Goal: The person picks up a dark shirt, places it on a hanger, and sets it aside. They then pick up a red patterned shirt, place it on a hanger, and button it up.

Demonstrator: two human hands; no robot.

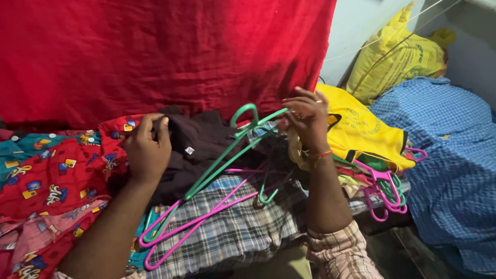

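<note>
Right hand (pixel 308 120) partly hiding hanger (pixel 227 157)

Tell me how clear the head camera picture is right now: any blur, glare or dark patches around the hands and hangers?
Head view: dim, warm indoor light, no glare. The left hand on the dark garment is fairly sharp; the right hand at the green hanger is slightly soft. The garment's folds are lost in shadow, and the bottom right corner is murky.

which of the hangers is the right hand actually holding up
The green hanger: the right hand grips its end near the hook, lifting it at a slant. The pink hangers lie beneath it; another bunch lies further right.
</note>
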